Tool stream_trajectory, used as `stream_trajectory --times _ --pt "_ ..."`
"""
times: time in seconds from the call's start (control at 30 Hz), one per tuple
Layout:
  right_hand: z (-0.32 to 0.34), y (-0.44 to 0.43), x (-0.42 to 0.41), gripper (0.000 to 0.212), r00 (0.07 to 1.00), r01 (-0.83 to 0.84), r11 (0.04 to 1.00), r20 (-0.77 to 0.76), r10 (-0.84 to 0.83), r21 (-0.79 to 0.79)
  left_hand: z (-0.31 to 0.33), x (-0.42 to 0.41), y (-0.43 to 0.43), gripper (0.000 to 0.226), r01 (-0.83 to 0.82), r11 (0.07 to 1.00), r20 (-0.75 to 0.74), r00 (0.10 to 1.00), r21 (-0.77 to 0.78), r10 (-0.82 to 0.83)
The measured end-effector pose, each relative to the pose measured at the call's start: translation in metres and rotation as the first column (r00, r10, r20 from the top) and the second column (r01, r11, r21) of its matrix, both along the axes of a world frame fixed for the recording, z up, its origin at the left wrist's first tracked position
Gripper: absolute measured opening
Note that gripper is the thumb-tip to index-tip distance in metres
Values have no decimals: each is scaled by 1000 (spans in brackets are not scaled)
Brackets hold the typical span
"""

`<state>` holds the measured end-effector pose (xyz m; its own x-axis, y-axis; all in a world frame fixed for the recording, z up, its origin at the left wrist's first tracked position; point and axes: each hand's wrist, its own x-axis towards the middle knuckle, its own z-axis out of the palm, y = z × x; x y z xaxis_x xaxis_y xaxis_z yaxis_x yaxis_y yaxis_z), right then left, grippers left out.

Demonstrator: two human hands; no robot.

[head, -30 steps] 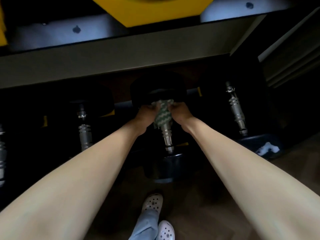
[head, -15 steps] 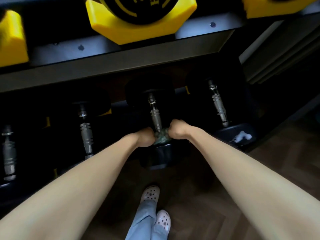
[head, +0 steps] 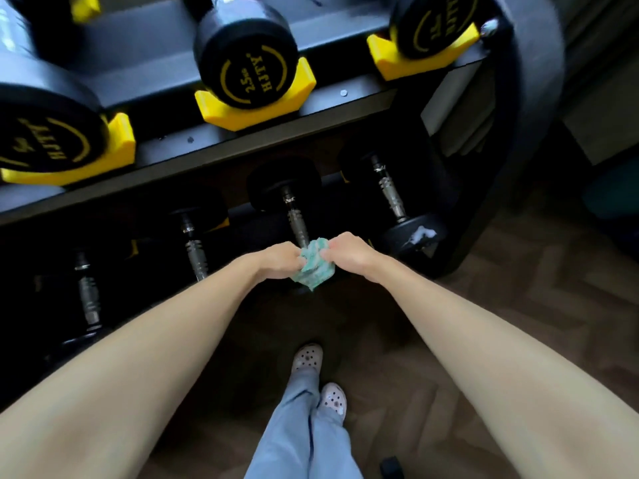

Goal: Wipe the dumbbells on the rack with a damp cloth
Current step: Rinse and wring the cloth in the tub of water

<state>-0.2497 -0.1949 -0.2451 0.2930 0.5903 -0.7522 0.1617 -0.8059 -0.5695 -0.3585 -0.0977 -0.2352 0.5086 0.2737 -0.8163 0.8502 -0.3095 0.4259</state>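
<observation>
On the lower tier of the dark metal rack [head: 242, 146], centre bay: a black dumbbell with a ribbed chrome handle [head: 294, 219] lies with its long axis running front to back. Its far head is tucked under the upper shelf. Its near head points at the person and is hidden beneath the hands. A crumpled green-and-white cloth [head: 313, 267] is bunched at the near end of that handle, about where the bar meets the near head. Cannot tell whether it wraps the bar or only sits against it. The left hand [head: 276, 261] and right hand [head: 349, 252] flank the cloth, one on each side. Knuckles are up, fingers curled in, and both pinch the wad between them, close together across it. The bare chrome lies straight ahead of the grip, away from the body and angled slightly left at the far end. A wiping stroke would therefore likely be a push along the bar, not across it. The hands sit about level, so neither is clearly nearer the far head. The overhanging shelf probably limits how high the wrists can ride on the way in. Just to the right, a second black dumbbell with a white smear on its near head [head: 420, 233] lies parallel, closer to the right hand. Above, a round black dumbbell head with yellow lettering [head: 247, 63] rests in a yellow plastic cradle [head: 256, 110].
</observation>
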Motion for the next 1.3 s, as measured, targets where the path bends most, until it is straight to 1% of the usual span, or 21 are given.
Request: stream_trajectory --times 0.03,0.07,0.13,0.2,0.3,0.37,0.43,0.5,0.53,0.6,0.7,0.77,0.83,0.87,0.93,1.0,1.07,1.13,1.2,1.27,1.3 --pt "13 -6 2 21 992 126 992 -10 -126 20 13 7 -4 25 -49 998 35 998 -24 50" --pt "30 -14 7 20 965 263 963 -22 -262 56 32 15 -11 25 -101 993 72 992 -60 106" --pt "72 -32 19 31 871 492 861 -85 -485 129 73 33 -26 33 -168 978 153 971 -120 185" --pt "119 -58 30 25 786 618 754 -175 -593 222 118 51 -43 41 -197 967 247 941 -159 232" --pt "185 -97 40 19 671 735 575 -270 -690 359 182 76 -71 42 -183 945 352 895 -272 275" --pt "224 -125 43 19 562 808 415 -336 -756 417 223 93 -94 41 -127 939 417 871 -320 260" --pt "260 -155 44 19 430 856 234 -385 -817 461 262 111 -122 40 -16 950 495 851 -312 177" --pt "292 -186 43 19 315 860 65 -427 -848 506 297 128 -153 37 112 959 571 819 -259 58" --pt "308 -207 42 19 257 844 -25 -446 -857 535 316 136 -172 34 193 957 615 789 -218 -18" --pt "331 -242 34 20 171 803 -150 -464 -869 576 342 145 -206 29 319 936 703 700 -150 -125" --pt "355 -300 10 19 -3 710 -325 -459 -889 625 367 148 -265 30 457 885 788 577 -93 -215" --pt "364 -339 -16 20 -132 623 -440 -467 -874 647 375 143 -310 31 578 811 809 516 -87 -281" --pt "369 -373 -47 20 -231 554 -516 -475 -849 653 376 130 -354 25 691 718 837 436 -76 -331" --pt "371 -388 -61 21 -276 524 -549 -480 -833 651 375 123 -372 24 734 677 854 386 -55 -349" --pt "374 -422 -100 21 -380 435 -626 -498 -779 647 372 100 -419 24 830 557 889 245 13 -386" --pt "375 -451 -140 24 -447 366 -678 -519 -729 637 366 74 -462 19 899 431 895 124 81 -428" --pt "374 -478 -183 32 -522 303 -724 -527 -670 620 361 44 -504 12 955 292 865 99 57 -492" --pt "368 -507 -230 31 -596 233 -756 -525 -608 612 357 7 -546 24 988 153 818 58 37 -572" --pt "361 -534 -277 29 -686 166 -781 -499 -530 602 349 -32 -589 32 997 20 808 -54 81 -587" --pt "350 -559 -319 19 -773 120 -791 -444 -454 600 341 -71 -627 23 987 -66 810 -158 147 -565" --pt "343 -571 -339 13 -810 103 -793 -411 -417 601 336 -90 -645 17 984 -90 802 -177 154 -571"
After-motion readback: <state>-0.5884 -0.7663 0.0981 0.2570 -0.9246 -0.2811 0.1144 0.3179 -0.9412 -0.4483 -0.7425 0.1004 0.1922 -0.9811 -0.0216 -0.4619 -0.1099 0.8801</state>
